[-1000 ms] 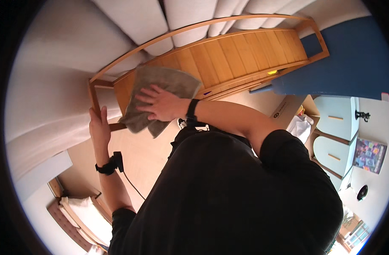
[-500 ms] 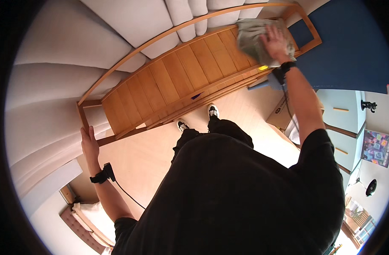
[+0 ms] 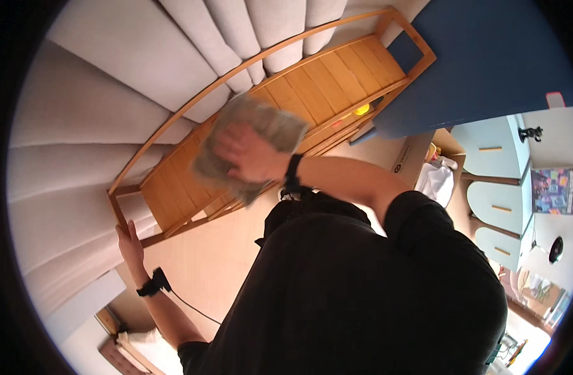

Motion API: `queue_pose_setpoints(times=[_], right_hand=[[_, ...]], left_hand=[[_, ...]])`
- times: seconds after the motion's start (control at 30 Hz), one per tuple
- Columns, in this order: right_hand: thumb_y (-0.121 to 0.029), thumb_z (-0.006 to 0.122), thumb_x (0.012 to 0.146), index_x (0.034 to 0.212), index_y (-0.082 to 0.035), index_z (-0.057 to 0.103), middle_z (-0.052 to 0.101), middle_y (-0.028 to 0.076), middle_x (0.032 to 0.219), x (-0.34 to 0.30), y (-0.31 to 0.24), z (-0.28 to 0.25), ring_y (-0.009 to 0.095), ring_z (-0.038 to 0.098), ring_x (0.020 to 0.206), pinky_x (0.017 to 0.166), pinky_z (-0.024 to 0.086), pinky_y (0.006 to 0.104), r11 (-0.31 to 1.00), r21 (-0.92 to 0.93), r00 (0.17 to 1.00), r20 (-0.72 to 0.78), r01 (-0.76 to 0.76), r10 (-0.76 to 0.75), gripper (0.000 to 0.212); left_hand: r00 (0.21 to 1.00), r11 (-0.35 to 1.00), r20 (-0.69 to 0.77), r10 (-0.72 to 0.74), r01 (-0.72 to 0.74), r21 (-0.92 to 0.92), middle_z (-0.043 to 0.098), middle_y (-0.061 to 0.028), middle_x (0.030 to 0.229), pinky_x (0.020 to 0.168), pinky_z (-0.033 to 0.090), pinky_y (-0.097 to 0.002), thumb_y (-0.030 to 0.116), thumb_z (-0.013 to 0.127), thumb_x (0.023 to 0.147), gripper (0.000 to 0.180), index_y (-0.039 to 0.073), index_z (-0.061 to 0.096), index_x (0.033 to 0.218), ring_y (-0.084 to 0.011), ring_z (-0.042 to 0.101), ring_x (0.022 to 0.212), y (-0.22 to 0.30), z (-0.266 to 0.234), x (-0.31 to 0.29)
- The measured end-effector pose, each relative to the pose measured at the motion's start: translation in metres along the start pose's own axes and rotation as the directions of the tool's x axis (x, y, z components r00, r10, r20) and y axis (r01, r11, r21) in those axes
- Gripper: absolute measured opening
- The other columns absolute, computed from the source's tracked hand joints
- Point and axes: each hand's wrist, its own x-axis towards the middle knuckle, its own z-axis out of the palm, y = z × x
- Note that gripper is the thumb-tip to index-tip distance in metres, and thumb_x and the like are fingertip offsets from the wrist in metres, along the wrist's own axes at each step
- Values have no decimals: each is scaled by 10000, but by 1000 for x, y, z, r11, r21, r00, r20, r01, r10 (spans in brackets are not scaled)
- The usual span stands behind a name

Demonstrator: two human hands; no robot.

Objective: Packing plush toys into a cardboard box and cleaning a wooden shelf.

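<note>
A long slatted wooden shelf (image 3: 327, 84) with a raised rail runs diagonally in front of me. My right hand (image 3: 249, 155) presses down on a grey-green cloth (image 3: 214, 147) over the left-middle slats. Its fingers lie spread and flat on the cloth, slightly blurred by motion. At the shelf's near left corner my left hand (image 3: 131, 251) grips the end of the wooden frame, thumb and fingers on either side of it. Part of the slats is hidden under the cloth and my right forearm.
Pale padded upholstery (image 3: 130, 75) backs the shelf. A dark blue panel (image 3: 480, 69) adjoins its right end. Yellow and red items (image 3: 360, 109) show beneath the slats. Rightward are a cardboard box (image 3: 413, 156) and light blue drawers (image 3: 490, 150). A cable (image 3: 196, 307) trails from my left wrist.
My right hand has swept the cloth from the shelf's far right end leftward to its left-middle. The left hand stays at the corner. The whole view has shifted slightly.
</note>
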Motion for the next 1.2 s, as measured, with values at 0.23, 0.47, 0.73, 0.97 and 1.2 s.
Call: queue_pose_setpoints(times=[0.23, 0.47, 0.73, 0.97, 1.2], right_hand=[[-436, 665, 938, 1496, -138, 527, 464, 120, 1598, -27, 55, -13, 348, 385, 1497, 1235, 291, 522, 998, -52, 998, 58, 24, -21, 647], [-523, 549, 1002, 1556, -97, 446, 368, 157, 1654, -188, 269, -163, 348, 343, 1524, 1261, 244, 509, 551, -437, 682, -240, -711, 691, 706], [-466, 437, 1053, 1592, -11, 358, 278, 207, 1691, -195, 314, -150, 422, 267, 1551, 1239, 222, 580, 417, -577, 635, -244, -703, 733, 710], [-262, 568, 979, 1437, 7, 538, 506, 244, 1516, -146, 202, -135, 376, 423, 1463, 1192, 324, 551, 965, -62, 966, 20, -255, 257, 531], [-121, 611, 903, 1220, -75, 695, 682, 102, 1256, -194, 192, -175, 336, 642, 1132, 1070, 477, 443, 847, 396, 912, 49, 356, -407, 331]], left_hand=[[997, 998, 68, -22, 17, 66, 682, -362, 1115, 795, 509, -587, 521, 476, 1085, 599, 16, 476, 1408, -551, 640, 1059, 24, -9, -4], [994, 979, 79, -81, 65, 193, 693, -340, 1127, 818, 512, -601, 542, 432, 1092, 606, 40, 435, 1432, -535, 649, 1060, 44, -19, -2], [835, 821, -345, 428, -201, 534, 595, -229, 1390, 1013, 494, -501, 434, 683, 979, 654, 30, 491, 1456, -414, 591, 1242, 199, 24, -28], [472, 455, -116, 874, -879, -145, 647, -174, 1310, 988, 502, -509, 289, 730, 938, 430, 39, 649, 1278, -380, 613, 1199, 594, 129, -115], [495, 619, 371, 786, -626, -475, 650, -140, 1327, 1005, 503, -486, 250, 707, 936, 356, 5, 684, 1193, -366, 599, 1242, 627, 152, -102]])
